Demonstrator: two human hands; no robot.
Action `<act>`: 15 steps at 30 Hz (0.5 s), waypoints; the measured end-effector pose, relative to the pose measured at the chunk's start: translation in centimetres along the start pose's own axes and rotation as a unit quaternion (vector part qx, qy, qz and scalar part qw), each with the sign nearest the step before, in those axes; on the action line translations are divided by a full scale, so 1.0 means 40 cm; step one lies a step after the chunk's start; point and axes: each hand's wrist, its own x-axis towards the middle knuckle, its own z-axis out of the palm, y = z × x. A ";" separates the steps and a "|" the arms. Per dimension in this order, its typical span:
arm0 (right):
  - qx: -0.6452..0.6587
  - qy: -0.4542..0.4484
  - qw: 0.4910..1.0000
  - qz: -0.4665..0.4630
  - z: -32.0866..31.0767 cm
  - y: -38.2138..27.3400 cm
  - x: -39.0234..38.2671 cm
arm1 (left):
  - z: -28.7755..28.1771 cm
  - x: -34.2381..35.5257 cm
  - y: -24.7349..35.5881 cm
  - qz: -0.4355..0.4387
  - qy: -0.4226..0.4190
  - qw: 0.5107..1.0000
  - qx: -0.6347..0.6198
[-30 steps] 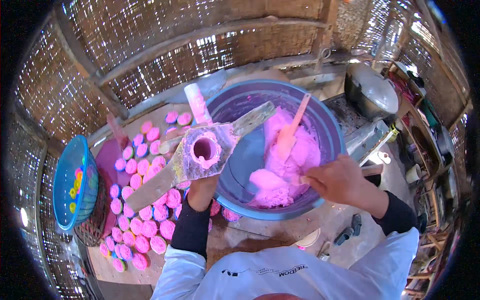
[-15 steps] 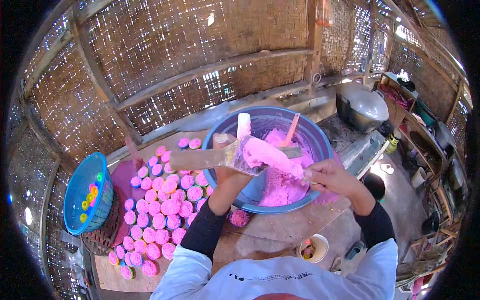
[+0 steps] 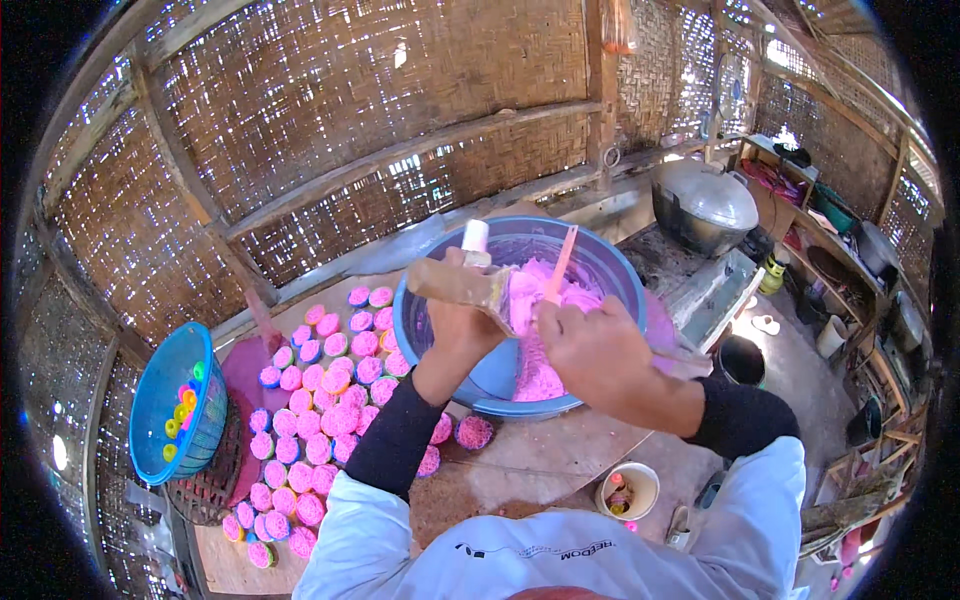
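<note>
My left hand [image 3: 462, 338] is closed around a flat wooden-handled tool [image 3: 455, 283] at the near left rim of a large blue plastic tub [image 3: 498, 407]. Soft pink dough [image 3: 540, 375] fills part of the tub, some of it close against the tool. Over the dough, my right hand [image 3: 595, 345] is a fist with its fingers pressed together; what it grips is hidden. Just beyond that fist, a spatula's pinkish handle [image 3: 564, 262] rises from the dough. A white cylinder [image 3: 475, 238] shows behind my left hand.
Many pink stringy rounds in coloured cups [image 3: 325, 415] cover the table [image 3: 520, 475] to the left. A blue basket [image 3: 145, 455] with small coloured rings stands at far left. Beyond the tub at right is a large lidded pot [image 3: 705, 200]. A white bucket [image 3: 650, 485] stands near right.
My right hand has moved left and inward over the tub, near the tool. The long pink lump that lay across the tool between my hands is no longer seen there. My left hand turned the tool.
</note>
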 end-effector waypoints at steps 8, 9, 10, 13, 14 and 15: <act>0.075 0.012 0.984 0.160 -0.106 0.080 -0.087 | -0.015 0.011 -0.037 -0.108 -0.112 0.984 0.090; 0.100 0.054 0.975 0.188 -0.096 0.071 -0.086 | 0.021 -0.017 -0.071 -0.181 -0.030 0.972 -0.147; 0.122 0.096 0.964 0.215 -0.072 0.058 -0.082 | 0.103 -0.061 -0.134 -0.238 0.055 0.893 -0.379; 0.178 0.140 0.934 0.276 0.004 0.027 -0.081 | 0.111 -0.051 -0.077 -0.257 0.130 0.324 -0.901; 0.200 0.146 0.926 0.287 0.022 0.009 -0.072 | 0.100 -0.049 -0.057 -0.235 0.125 0.326 -0.907; 0.211 0.154 0.922 0.286 0.033 -0.008 -0.065 | 0.102 -0.052 -0.039 -0.213 0.120 0.329 -0.912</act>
